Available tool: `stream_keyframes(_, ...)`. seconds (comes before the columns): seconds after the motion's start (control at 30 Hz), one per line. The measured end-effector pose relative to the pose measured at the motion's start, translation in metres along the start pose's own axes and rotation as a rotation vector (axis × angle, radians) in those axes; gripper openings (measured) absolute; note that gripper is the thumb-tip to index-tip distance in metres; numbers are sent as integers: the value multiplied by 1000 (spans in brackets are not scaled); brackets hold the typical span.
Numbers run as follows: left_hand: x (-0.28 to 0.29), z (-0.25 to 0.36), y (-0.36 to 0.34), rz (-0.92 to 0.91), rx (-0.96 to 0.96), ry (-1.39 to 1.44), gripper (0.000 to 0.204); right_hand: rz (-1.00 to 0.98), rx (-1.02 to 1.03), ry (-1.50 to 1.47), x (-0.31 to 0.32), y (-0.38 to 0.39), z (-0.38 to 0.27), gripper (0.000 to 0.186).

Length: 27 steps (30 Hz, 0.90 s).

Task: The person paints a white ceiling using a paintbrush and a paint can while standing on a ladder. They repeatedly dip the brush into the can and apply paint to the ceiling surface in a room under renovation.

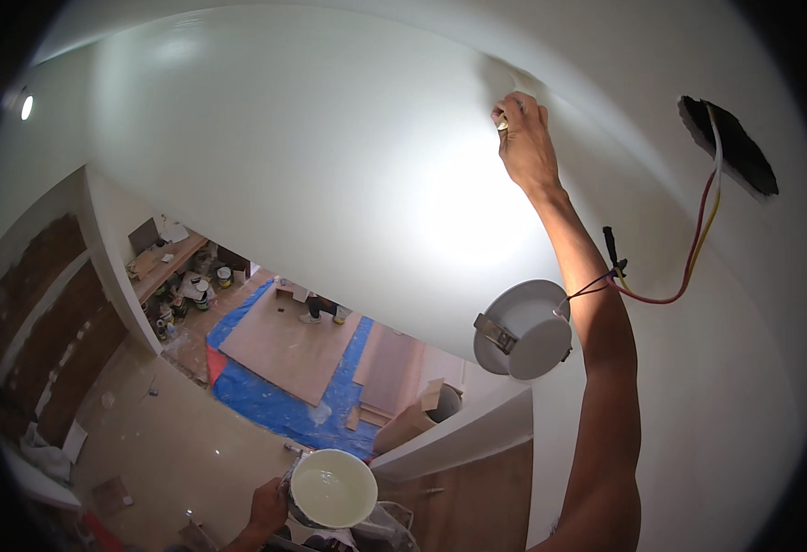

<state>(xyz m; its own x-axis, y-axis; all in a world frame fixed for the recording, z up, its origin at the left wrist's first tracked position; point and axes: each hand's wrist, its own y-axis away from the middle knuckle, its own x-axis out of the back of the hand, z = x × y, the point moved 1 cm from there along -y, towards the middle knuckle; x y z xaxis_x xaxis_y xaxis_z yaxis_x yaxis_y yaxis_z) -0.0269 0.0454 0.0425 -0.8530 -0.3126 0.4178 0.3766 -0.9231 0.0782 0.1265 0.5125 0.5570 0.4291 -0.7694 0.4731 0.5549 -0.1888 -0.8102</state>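
The right hand has a narrow, pinched grip on a small pale piece, held against the white surface up above the round light fitting and slightly to its left; I can't make out what kind of piece it is. The left hand is closed at the side of a tub below and left of the fitting, its fingers partly hidden, and a smooth whitish mix shows inside. The fitting itself hangs with its grey back and a spring clip showing, beside the right forearm. A dark lead from it crosses that arm and meets red and yellow wires that come out of a ragged hole, above and to the right of the fitting. Farther off, down to the fitting's left, a blue sheet covers part of the floor, with a broad board lying on it and another person's legs at the far end. Left of those, a cluttered tabletop has tins near it.
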Motion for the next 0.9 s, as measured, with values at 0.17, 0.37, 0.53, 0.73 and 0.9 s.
stream_keyframes(0.17,1,-1,-1,12,-20,-14,29,-32,-34,-10,14,8,10,21)
stream_keyframes(0.37,6,3,-2,-2,-20,8,27,0,-46,-2,29,18,25,19)
stream_keyframes(0.53,1,-1,-1,1,-5,-2,26,24,-46,5,37,34,39,19)
stream_keyframes(0.73,0,-5,-5,0,-23,-27,25,20,-68,27,44,41,52,18)
stream_keyframes(0.9,5,-9,-6,-4,-31,-27,24,33,-53,36,52,42,58,15)
